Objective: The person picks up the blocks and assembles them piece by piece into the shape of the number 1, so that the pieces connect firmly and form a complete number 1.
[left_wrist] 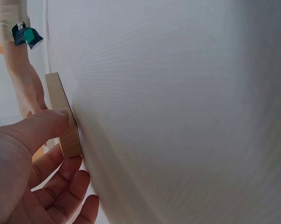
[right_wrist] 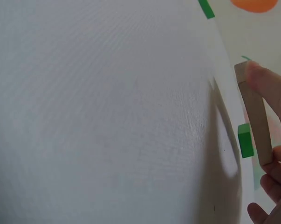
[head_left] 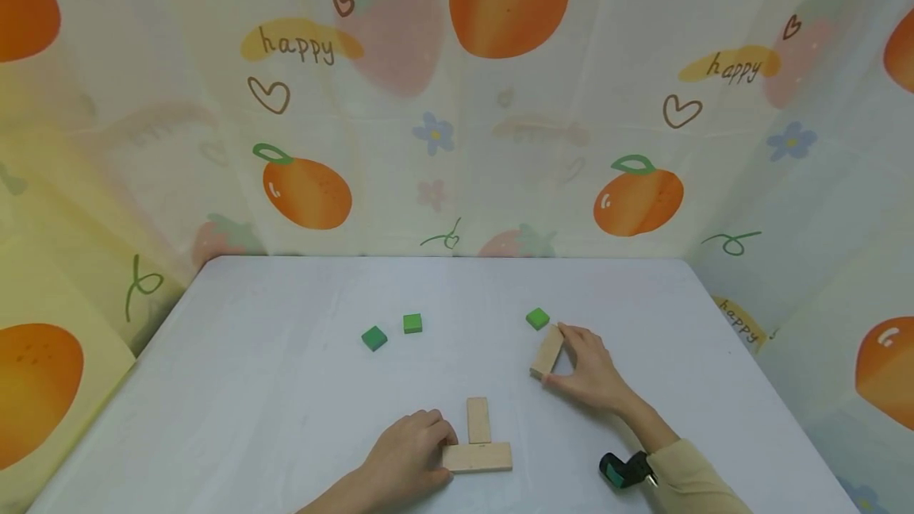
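Three wooden blocks, one crosswise, one pointing away, one slanting rightward

Light tan on the long blocks, green on the small blocks. Plain white on the table. On the pale cloth, orange fruit, blue flowers, brown hearts.

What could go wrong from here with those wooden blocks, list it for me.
The right hand grips its angled block only at the ends, so it might slip or twist loose.

A green block sits close to the far end of that piece and could get knocked.

The left hand holds one end of the crosswise block; a small shift might spoil its T shape with the lengthwise block beyond.
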`<state>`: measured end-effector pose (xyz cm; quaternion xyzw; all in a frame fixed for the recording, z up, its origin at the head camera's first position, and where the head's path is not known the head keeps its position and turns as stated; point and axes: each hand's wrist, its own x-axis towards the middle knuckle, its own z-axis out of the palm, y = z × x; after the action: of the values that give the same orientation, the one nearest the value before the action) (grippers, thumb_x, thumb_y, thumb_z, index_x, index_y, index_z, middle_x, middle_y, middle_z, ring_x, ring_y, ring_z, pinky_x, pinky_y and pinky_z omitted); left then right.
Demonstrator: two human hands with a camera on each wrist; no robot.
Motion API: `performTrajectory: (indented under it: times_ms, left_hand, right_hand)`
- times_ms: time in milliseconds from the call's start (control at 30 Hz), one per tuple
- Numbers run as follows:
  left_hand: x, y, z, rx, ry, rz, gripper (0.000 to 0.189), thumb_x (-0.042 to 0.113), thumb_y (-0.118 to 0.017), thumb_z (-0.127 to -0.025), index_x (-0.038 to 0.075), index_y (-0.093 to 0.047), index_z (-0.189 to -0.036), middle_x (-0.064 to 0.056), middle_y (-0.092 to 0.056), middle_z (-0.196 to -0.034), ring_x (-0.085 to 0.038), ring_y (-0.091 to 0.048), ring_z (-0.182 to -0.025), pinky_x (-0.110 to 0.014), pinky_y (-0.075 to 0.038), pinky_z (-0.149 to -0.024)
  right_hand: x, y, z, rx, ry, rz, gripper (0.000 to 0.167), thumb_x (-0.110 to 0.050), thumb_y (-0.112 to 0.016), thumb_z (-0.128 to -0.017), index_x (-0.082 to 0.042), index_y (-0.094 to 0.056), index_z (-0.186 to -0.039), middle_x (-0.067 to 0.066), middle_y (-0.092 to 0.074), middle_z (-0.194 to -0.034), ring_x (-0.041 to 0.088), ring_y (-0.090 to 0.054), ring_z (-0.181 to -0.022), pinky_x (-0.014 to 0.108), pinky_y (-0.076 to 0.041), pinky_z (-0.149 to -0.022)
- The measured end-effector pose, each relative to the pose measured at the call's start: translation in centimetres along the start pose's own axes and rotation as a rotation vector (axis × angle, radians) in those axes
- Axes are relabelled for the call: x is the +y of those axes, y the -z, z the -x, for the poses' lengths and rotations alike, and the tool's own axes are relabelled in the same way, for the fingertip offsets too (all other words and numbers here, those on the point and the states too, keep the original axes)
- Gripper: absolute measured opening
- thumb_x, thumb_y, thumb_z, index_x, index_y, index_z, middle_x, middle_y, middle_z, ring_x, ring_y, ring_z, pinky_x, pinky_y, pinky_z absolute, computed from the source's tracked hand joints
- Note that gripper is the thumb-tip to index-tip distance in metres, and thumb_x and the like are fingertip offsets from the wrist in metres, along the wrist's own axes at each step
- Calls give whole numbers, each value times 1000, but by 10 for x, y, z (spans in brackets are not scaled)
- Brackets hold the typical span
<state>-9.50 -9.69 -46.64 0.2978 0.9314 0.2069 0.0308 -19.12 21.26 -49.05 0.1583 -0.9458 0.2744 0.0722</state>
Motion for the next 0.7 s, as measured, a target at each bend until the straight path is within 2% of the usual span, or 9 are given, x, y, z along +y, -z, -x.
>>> performTrajectory:
  times_ms: [467,700]
  left_hand:
    - [0,0,-1,-17,17,-3,24,26,-79,-68,19,-65,-87,15,-52,-78,1,-39,-69,-18,-40,-62]
    - [1,1,-2,-25,24,-4,24,26,-78,-68,19,-66,-86,15,-52,-77,1,-39,-68,-17,-40,-61]
  right_hand:
    - [-17,-5,-19,-67,90,-82,89,-33,-79,-67,-2,-36,-138,20,-41,-134,37,-35,-124,56,-31,-98]
    - [-25,-11,-28,-111,140,-108,91,-39,-78,-67,0,-35,-138,18,-42,-135,36,-34,-125,55,-30,-99]
